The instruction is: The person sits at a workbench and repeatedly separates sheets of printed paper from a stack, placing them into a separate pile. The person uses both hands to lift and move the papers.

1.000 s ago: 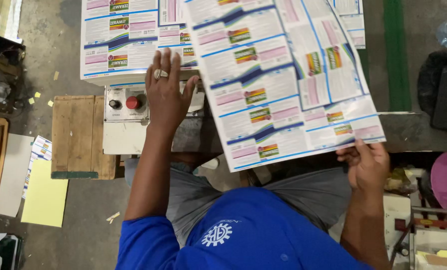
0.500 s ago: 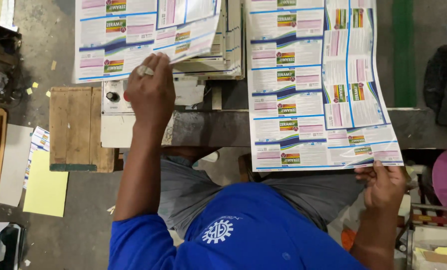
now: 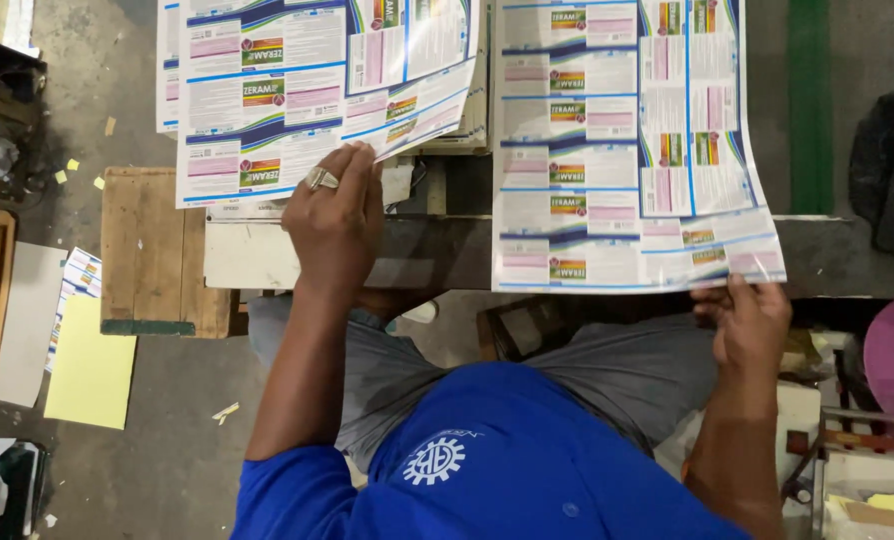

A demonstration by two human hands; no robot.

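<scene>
Glossy printed sheets fill the upper part of the frame. The right-hand sheet [image 3: 617, 150] hangs with its long axis running up and down the picture, its top cut off by the frame edge and its lower edge pointing toward the person. The right hand [image 3: 752, 325] pinches its lower right corner, thumb on top, the other fingers hidden beneath the paper. The left-hand sheet [image 3: 307, 90], upper left, is also cropped at the top; its lower right corner curls upward off the stack [image 3: 472, 110] below it. The left hand [image 3: 337, 215], a ring on one finger, lies flat and open on that sheet's lower edge, fingertips pressing down. Half a second earlier the right sheet sat lower, and a second ago it tilted diagonally across the centre. A wooden block [image 3: 152, 250] lies left of the hand, yellow paper [image 3: 92, 365] below it on the floor.
</scene>
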